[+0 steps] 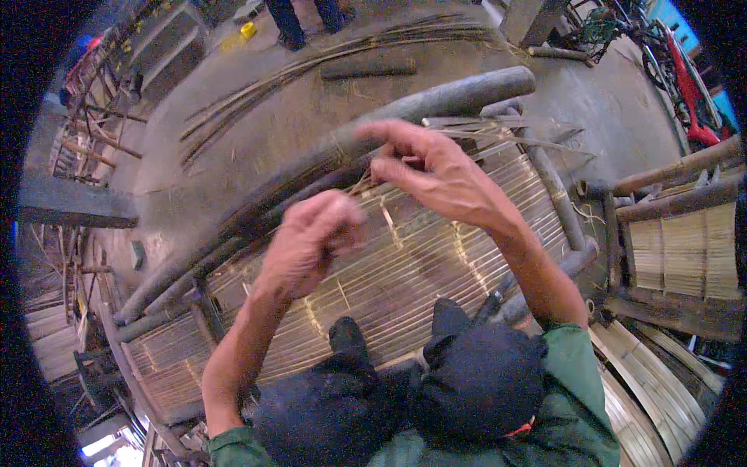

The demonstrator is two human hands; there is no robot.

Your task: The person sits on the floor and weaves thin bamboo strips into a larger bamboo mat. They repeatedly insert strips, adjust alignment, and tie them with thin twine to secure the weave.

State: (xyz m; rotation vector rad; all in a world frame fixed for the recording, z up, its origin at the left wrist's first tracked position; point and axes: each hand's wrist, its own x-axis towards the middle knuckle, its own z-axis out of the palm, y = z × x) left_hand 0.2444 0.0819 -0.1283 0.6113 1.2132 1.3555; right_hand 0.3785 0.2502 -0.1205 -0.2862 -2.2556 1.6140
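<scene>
My left hand [315,237] is closed in a loose fist, blurred by motion, above the slatted seat of a bamboo bench [397,311]. Just above and to its right, my right hand [436,171] has its thumb and forefinger curled together in a pinch. A thin tan strip [360,186], like split cane, runs between the two hands; its ends are hidden in my fingers. Both hands are near the bench's thick dark pole rail [264,194]. Pale bindings [469,257] cross the narrow slats in rows.
Loose split strips [537,140] stick out past the bench's far right end. Long thin canes [311,66] and a short log [368,68] lie on the floor beyond. Another bamboo piece [681,249] stands at right. A person's legs [303,19] show at the top.
</scene>
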